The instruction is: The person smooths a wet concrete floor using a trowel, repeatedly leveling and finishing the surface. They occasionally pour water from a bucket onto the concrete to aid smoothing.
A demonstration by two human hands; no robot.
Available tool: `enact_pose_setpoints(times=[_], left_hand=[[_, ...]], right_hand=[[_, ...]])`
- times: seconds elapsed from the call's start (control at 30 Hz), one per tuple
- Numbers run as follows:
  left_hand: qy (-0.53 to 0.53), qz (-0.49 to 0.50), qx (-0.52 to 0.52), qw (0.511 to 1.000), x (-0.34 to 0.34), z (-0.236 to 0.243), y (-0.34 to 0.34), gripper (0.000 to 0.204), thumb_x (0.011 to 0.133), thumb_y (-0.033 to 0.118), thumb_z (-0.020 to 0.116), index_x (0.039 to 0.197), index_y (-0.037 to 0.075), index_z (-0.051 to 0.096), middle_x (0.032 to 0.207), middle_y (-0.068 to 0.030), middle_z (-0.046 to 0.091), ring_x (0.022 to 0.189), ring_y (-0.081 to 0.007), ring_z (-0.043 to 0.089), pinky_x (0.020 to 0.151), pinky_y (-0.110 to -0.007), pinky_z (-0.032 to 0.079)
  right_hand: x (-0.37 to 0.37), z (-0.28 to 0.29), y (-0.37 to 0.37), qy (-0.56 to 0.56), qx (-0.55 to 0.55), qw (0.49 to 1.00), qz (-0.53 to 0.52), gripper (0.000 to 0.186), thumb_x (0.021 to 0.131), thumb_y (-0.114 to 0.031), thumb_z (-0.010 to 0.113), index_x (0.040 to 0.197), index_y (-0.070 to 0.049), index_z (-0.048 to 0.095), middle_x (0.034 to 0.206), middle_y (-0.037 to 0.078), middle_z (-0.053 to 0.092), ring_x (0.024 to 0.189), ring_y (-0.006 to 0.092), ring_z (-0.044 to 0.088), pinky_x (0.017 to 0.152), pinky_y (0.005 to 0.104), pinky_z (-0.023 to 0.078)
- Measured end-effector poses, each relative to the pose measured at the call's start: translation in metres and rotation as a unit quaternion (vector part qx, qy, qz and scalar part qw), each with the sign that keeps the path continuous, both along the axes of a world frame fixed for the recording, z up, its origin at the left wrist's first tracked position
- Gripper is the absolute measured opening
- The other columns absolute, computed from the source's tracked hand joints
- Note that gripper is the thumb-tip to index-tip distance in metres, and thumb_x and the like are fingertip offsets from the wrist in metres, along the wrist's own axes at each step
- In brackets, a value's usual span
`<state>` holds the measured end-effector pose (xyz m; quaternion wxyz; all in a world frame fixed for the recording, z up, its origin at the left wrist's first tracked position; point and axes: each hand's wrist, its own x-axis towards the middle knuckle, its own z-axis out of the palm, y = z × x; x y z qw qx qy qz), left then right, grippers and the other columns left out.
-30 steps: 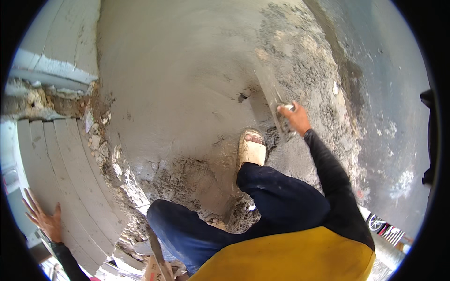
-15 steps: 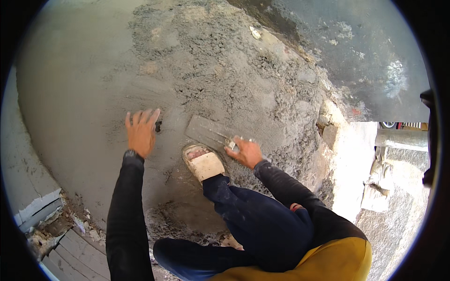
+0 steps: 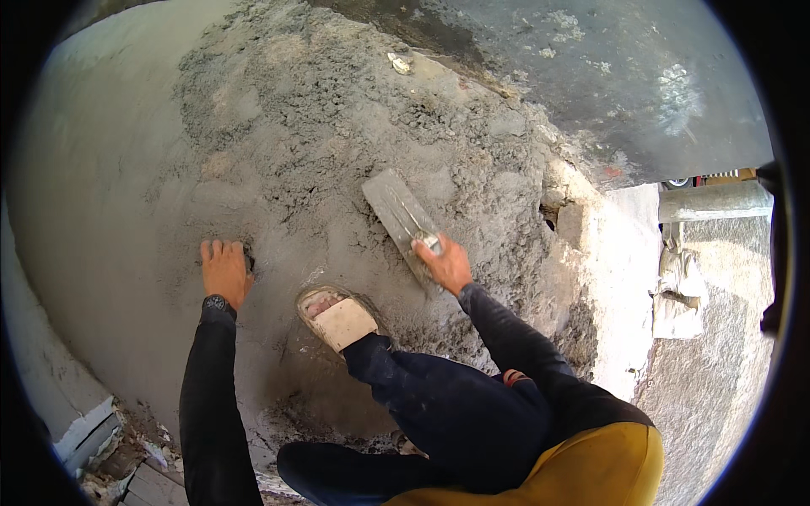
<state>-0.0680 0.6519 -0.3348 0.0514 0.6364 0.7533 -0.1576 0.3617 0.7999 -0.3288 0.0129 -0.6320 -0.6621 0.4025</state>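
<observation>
Steel finishing trowel at the seam between smooth and rough mortar

The wet mortar point(image 3: 110, 194) fills most of the view, slick on the left and coarse and lumpy on the far side and to the right, where it meets a dark grey surface point(image 3: 607, 76). The work in hand looks like smoothing. Done well, it calls for a nearly flat blade with the leading edge slightly raised, even pressure, and long overlapping strokes that press the crumbly patch down level with the slick part. A steep tilt would probably gouge; the cream slide sandal point(image 3: 348, 325), planted in the mortar, is likely to leave a print that needs closing.

The finishing trowel point(image 3: 390, 202) lies ahead of the sandal and to its right, its long blade pointing away from the body; whether its whole face touches the mortar is hard to tell. The right hand point(image 3: 447, 266) is closed round its handle, on the near half of the blade. The left hand point(image 3: 226, 274) is well apart from the trowel, to its left, palm down with fingers partly curled at the mortar. A small dark spot point(image 3: 248, 258) shows just beside it; whether that is a hollow or a lump in its grasp cannot be told.
</observation>
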Motion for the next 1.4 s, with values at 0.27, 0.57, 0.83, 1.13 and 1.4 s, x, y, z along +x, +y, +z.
enact_pose_setpoints(times=[0.27, 0.57, 0.83, 1.13, 1.4], left_hand=[[-0.435, 0.257, 0.076, 0.86, 0.042, 0.08, 0.092, 0.051, 0.084, 0.036, 0.08, 0.114, -0.003, 0.067, 0.103, -0.0183, 0.073, 0.105, -0.029, 0.069, 0.096, -0.046, 0.048], [-0.481, 0.215, 0.443, 0.725, 0.053, 0.165, 0.061, 0.099, 0.092, 0.041, 0.076, 0.165, -0.001, 0.023, 0.167, -0.0284, 0.028, 0.157, -0.0421, 0.024, 0.127, -0.059, 0.007], [-0.513, 0.526, 0.011, 0.678, 0.199, 0.171, -0.294, 0.069, 0.092, 0.033, 0.075, 0.142, -0.01, 0.054, 0.145, -0.0332, 0.056, 0.139, -0.0447, 0.052, 0.117, -0.045, 0.04], [-0.54, 0.689, -0.068, 0.479, 0.317, 0.409, -0.348, 0.079, 0.089, 0.051, 0.077, 0.138, -0.008, 0.058, 0.131, -0.0302, 0.066, 0.128, -0.0402, 0.062, 0.11, -0.043, 0.048], [-0.504, 0.709, 0.001, 0.493, 0.375, 0.531, -0.322, 0.068, 0.084, 0.046, 0.077, 0.129, -0.001, 0.056, 0.119, -0.0274, 0.069, 0.112, -0.0443, 0.067, 0.095, -0.051, 0.053]], right_hand=[[0.024, 0.016, -0.089, 0.021, 0.001, 1.0, -0.005, 0.06, 0.095, -0.053, 0.067, 0.109, 0.005, 0.068, 0.095, 0.029, 0.072, 0.09, 0.0433, 0.072, 0.08, 0.0472, 0.054], [0.012, 0.017, -0.096, 0.124, -0.13, 0.966, -0.188, 0.053, 0.095, -0.047, 0.07, 0.1, 0.005, 0.061, 0.086, 0.025, 0.067, 0.09, 0.0387, 0.069, 0.083, 0.0473, 0.052], [0.102, 0.13, -0.139, -0.234, -0.007, 0.972, 0.0, 0.078, 0.089, -0.056, 0.072, 0.131, 0.009, 0.06, 0.119, 0.034, 0.069, 0.118, 0.0485, 0.064, 0.104, 0.0499, 0.049], [0.164, 0.386, -0.072, -0.341, -0.367, 0.858, 0.111, 0.055, 0.095, -0.044, 0.073, 0.119, 0.005, 0.065, 0.077, 0.017, 0.07, 0.069, 0.0323, 0.072, 0.064, 0.0484, 0.058], [0.012, 0.447, 0.058, -0.275, -0.381, 0.868, 0.162, 0.035, 0.095, -0.045, 0.073, 0.094, -0.012, 0.065, 0.066, 0.008, 0.062, 0.047, 0.0231, 0.058, 0.046, 0.0423, 0.052]])
